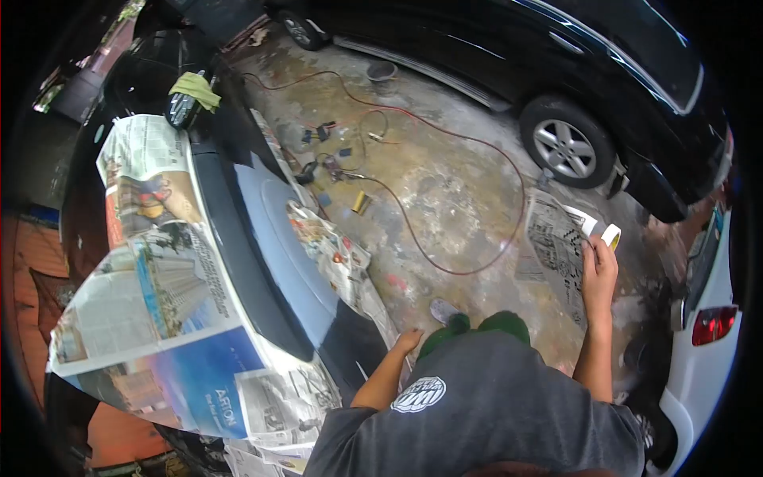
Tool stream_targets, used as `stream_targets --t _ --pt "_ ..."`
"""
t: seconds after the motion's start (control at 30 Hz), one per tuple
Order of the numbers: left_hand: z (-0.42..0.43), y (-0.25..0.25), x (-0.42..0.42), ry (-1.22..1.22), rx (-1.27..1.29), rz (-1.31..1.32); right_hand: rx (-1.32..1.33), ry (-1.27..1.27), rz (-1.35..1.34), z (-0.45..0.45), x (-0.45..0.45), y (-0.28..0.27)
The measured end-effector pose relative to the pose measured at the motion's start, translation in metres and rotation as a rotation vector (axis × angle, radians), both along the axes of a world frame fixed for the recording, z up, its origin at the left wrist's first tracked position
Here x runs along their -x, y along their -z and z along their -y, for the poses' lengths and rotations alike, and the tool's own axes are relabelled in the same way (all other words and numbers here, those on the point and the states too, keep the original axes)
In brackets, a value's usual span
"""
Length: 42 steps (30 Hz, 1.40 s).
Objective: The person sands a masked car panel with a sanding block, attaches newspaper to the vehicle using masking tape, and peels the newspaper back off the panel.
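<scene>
Newspaper sheet (552,242) in right hand (602,274): grey, dense black print. White strip (609,234) beside the grip, yellow mark on it. Left of grip: red hose (421,118), floor (445,195) mottled grey-brown. Far left: car panel (290,254), pale blue-grey patch; spread newspapers (203,374), blue, white and brown picture blocks. Above grip: black car (469,48), silver wheel (564,149). Lower right: white car (703,381), red tail light (715,325). Lower left: charcoal shirt (509,405), round white logo.

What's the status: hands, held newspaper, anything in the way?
Right hand gripping newspaper sheet. Left hand near papered car, grip unclear. Red hose looped across floor.
</scene>
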<state>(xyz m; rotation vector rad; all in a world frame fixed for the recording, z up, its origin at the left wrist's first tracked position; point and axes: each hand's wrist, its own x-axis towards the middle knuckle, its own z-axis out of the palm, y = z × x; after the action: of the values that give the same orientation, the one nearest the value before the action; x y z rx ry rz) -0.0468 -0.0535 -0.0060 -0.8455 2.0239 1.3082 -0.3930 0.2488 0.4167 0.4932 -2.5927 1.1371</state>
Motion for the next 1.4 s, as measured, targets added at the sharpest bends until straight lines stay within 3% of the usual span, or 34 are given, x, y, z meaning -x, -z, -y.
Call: stream_targets --t 0.07,0.2,0.4,0.43,0.57,0.63,0.67,0.7,0.77,0.8,0.83,0.9,0.93,1.1,1.17,1.23,1.4 --pt "0.029 -0.038 0.053 -0.101 0.125 -0.053 0.013 -0.01 0.022 0.026 0.029 0.008" --pt "0.083 -0.029 0.136 -0.239 0.133 -0.262 0.009 -0.065 0.064 0.068 0.086 0.041" --pt "0.143 -0.059 0.264 -0.087 0.041 -0.272 -0.02 -0.123 0.113 0.137 0.205 0.079" --pt "0.145 -0.106 0.291 -0.07 0.181 -0.237 -0.002 -0.148 0.134 0.148 0.232 0.089" --pt "0.228 -0.1 0.362 -0.205 0.167 -0.331 -0.058 -0.199 0.19 0.216 0.323 0.071" --pt "0.297 -0.165 0.402 -0.35 0.149 -0.259 -0.037 -0.299 0.161 0.259 0.362 0.046" --pt "0.323 -0.21 0.414 -0.407 0.457 -0.464 -0.034 -0.351 0.151 0.28 0.38 0.037" --pt "0.368 -0.212 0.422 -0.557 0.405 -0.652 -0.055 -0.4 0.11 0.3 0.399 0.03" --pt "0.439 -0.305 0.437 -0.569 0.878 -0.712 -0.07 -0.443 0.081 0.337 0.421 0.009" --pt "0.475 -0.371 0.443 -0.595 0.774 -0.717 -0.079 -0.463 0.066 0.355 0.43 -0.002" --pt "0.507 -0.407 0.445 -0.612 1.049 -0.841 -0.119 -0.484 0.058 0.37 0.438 -0.01" --pt "0.582 -0.48 0.44 -0.648 1.192 -0.749 -0.105 -0.492 0.056 0.395 0.445 -0.013" --pt "0.624 -0.495 0.432 -0.762 1.164 -0.692 -0.089 -0.487 0.054 0.407 0.446 -0.013" --pt "0.774 -0.583 0.41 -0.962 1.594 -0.289 -0.049 -0.428 -0.007 0.439 0.428 0.031" --pt "0.806 -0.604 0.406 -0.93 1.607 -0.283 -0.085 -0.349 0.157 0.456 0.405 0.038" --pt "0.843 -0.617 0.404 -0.843 1.525 -0.191 -0.064 -0.351 0.138 0.477 0.381 0.05" --pt "0.883 -0.631 0.401 -0.563 1.531 -0.417 -0.086 -0.361 0.188 0.553 0.338 0.037"
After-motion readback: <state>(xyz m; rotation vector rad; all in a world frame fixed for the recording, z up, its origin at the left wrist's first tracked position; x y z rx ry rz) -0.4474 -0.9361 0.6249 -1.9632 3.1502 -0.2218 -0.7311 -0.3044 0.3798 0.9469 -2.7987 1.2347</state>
